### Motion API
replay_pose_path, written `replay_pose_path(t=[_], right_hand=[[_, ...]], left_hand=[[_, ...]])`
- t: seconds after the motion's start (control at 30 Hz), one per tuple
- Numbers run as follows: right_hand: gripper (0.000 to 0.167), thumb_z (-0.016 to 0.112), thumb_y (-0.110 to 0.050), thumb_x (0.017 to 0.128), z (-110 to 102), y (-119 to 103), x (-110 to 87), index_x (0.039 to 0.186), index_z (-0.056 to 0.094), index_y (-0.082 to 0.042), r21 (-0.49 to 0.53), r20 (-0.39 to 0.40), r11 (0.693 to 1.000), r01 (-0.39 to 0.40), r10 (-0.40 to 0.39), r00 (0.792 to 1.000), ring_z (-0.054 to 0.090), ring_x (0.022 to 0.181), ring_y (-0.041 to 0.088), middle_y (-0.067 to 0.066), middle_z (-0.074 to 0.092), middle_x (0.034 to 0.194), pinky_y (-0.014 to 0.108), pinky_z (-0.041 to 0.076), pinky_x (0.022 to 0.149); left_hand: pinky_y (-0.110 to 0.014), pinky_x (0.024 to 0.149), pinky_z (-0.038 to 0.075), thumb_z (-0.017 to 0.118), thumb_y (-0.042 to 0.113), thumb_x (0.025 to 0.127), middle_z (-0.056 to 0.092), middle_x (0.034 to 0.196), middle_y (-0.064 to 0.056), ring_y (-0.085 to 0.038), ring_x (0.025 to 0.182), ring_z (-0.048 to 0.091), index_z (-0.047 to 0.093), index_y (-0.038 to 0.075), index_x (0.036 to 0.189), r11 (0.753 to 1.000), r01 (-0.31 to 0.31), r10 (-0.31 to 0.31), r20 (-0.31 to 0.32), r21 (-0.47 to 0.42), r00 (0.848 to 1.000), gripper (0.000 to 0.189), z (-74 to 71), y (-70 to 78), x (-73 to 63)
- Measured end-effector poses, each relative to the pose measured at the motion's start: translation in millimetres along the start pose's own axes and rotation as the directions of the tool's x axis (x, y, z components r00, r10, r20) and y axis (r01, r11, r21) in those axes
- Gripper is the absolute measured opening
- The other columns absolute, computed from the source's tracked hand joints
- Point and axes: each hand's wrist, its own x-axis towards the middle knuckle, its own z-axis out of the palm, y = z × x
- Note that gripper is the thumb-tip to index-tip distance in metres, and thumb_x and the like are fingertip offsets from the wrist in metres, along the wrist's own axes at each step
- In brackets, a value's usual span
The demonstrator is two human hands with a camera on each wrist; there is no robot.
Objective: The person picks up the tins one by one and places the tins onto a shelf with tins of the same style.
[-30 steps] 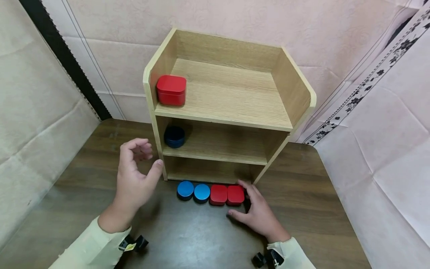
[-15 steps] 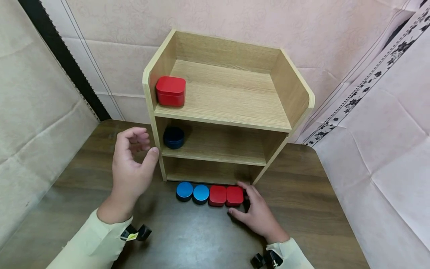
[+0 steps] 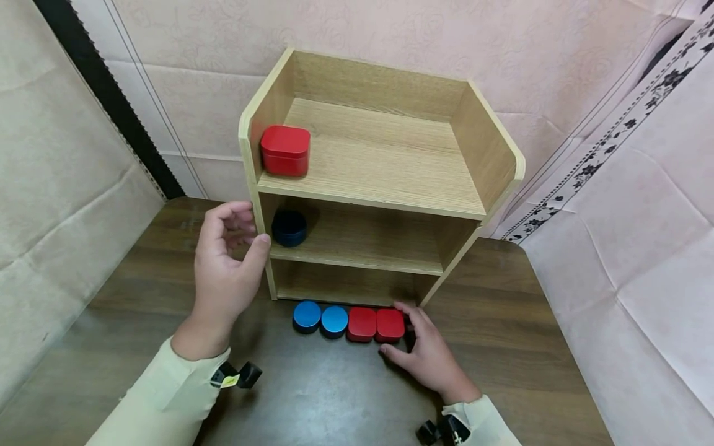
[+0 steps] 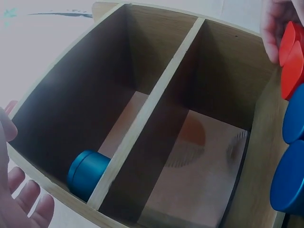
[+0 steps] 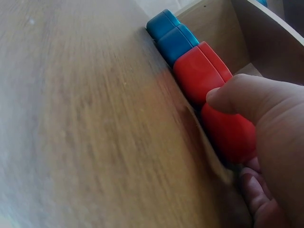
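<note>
My left hand (image 3: 229,266) is at the left side of a wooden shelf unit (image 3: 362,201), thumb and fingers loosely bent with nothing between them. Its thumb tip overlaps the unit's left front edge, close to a dark blue round tin (image 3: 289,228) on the middle shelf. With my right hand (image 3: 429,356) I grip the rightmost red square tin (image 3: 390,324), thumb at its front and fingers behind. That tin ends a row on the table: another red square tin (image 3: 362,324) beside it, then two blue round tins (image 3: 334,321), all touching or nearly so.
Another red square tin (image 3: 285,150) sits at the left end of the top shelf. The row of tins stands right before the bottom compartment (image 3: 346,282). Pale cloth (image 3: 630,266) hangs around the wooden table (image 3: 312,396).
My left hand has moved farther up along the unit's left side, from lower shelf height to the middle shelf. My right hand and the tins stay put.
</note>
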Motion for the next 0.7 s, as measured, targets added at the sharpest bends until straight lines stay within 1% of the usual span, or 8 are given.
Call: replay_pose_path(t=[0.1, 0.23, 0.4, 0.5, 0.7], right_hand=[[0.09, 0.099, -0.038, 0.088, -0.1, -0.2, -0.1, 0.165, 0.052, -0.026, 0.003, 0.001, 1.0, 0.0, 0.0, 1.0, 0.063, 0.137, 0.018, -0.006, 0.06, 0.157, 0.053, 0.055, 0.119], [0.088, 0.098, -0.036, 0.09, 0.2, 1.5, 0.1, 0.164, 0.053, -0.026, -0.007, -0.002, 1.0, 0.008, -0.008, 1.0, 0.063, 0.139, 0.017, -0.004, 0.06, 0.158, 0.052, 0.055, 0.12], [0.085, 0.097, -0.031, 0.091, -1.6, 1.5, -0.8, 0.163, 0.054, -0.023, -0.018, -0.014, 1.0, 0.018, -0.019, 1.0, 0.064, 0.138, 0.018, -0.003, 0.061, 0.157, 0.053, 0.055, 0.118], [0.083, 0.096, -0.029, 0.092, -1.7, 1.1, -0.9, 0.163, 0.054, -0.022, -0.022, -0.019, 1.0, 0.021, -0.022, 1.0, 0.065, 0.135, 0.018, -0.003, 0.062, 0.155, 0.052, 0.055, 0.118], [0.08, 0.095, -0.028, 0.093, 1.2, 2.1, 0.0, 0.162, 0.055, -0.022, -0.038, -0.026, 0.999, 0.027, -0.028, 0.999, 0.065, 0.128, 0.013, -0.006, 0.065, 0.147, 0.047, 0.057, 0.114]], left_hand=[[-0.029, 0.093, 0.054, 0.07, 0.003, 0.1, 0.062, 0.122, 0.014, -0.02, 0.108, 0.064, 0.061, 0.0, 0.146, 1.0, 0.006, -0.006, -0.001, 0.009, 1.0, 0.046, -0.1, 0.2, 0.9], [-0.027, 0.092, 0.055, 0.071, 0.003, 0.101, 0.064, 0.121, 0.014, -0.019, 0.108, 0.065, 0.062, 0.001, 0.145, 1.0, 0.02, -0.02, -0.001, 0.016, 1.0, 0.045, -0.3, 0.2, 2.9], [-0.024, 0.093, 0.057, 0.074, 0.003, 0.101, 0.066, 0.121, 0.013, -0.019, 0.108, 0.067, 0.064, 0.003, 0.144, 0.998, 0.057, -0.058, 0.014, 0.026, 0.998, 0.044, -1.5, 0.0, 4.9], [-0.023, 0.092, 0.057, 0.075, 0.003, 0.101, 0.066, 0.12, 0.013, -0.017, 0.107, 0.067, 0.065, 0.004, 0.143, 0.995, 0.078, -0.079, 0.016, 0.055, 0.997, 0.043, -3.8, 0.1, 4.9], [-0.023, 0.09, 0.056, 0.076, 0.003, 0.103, 0.067, 0.119, 0.011, -0.015, 0.105, 0.067, 0.065, 0.005, 0.142, 0.991, 0.08, -0.083, 0.022, 0.106, 0.996, 0.041, -7.7, 0.0, 6.1]])
